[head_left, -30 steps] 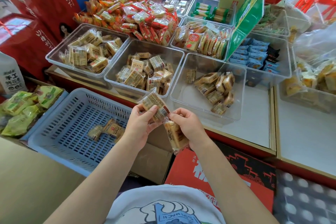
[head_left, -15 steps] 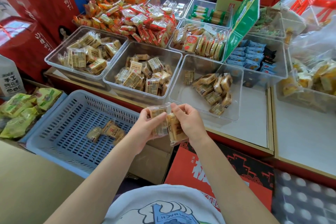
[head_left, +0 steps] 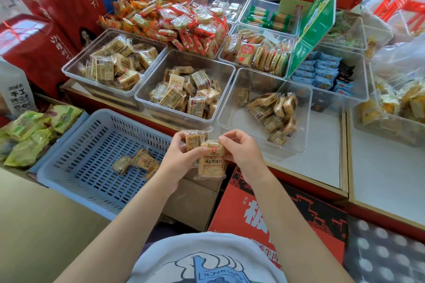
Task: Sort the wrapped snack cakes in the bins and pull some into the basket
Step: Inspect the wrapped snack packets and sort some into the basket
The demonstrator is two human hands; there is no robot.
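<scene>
My left hand [head_left: 178, 163] and my right hand [head_left: 243, 151] together hold two wrapped snack cakes in front of the counter edge. The front snack cake [head_left: 212, 163] faces me with its label, and the second snack cake [head_left: 195, 139] sits behind it at the upper left. To the left, the blue slatted basket [head_left: 76, 163] holds a few wrapped cakes [head_left: 140, 162]. Above my hands stand three clear bins of similar cakes: the left bin [head_left: 71, 64], the middle bin [head_left: 149, 89] and the right bin [head_left: 232, 103], the last only partly filled.
Red-wrapped snacks [head_left: 188, 27], blue packets [head_left: 322, 71] and a tilted green sign [head_left: 315, 20] fill the shelf behind. Red cartons [head_left: 53, 7] stand at the left, green bags [head_left: 25, 135] beside the basket, and a red box [head_left: 299, 213] lies below the counter.
Both hands have brought the two cakes together. The cake in my right hand turned from hanging down to upright, its label now facing me in front of the other.
</scene>
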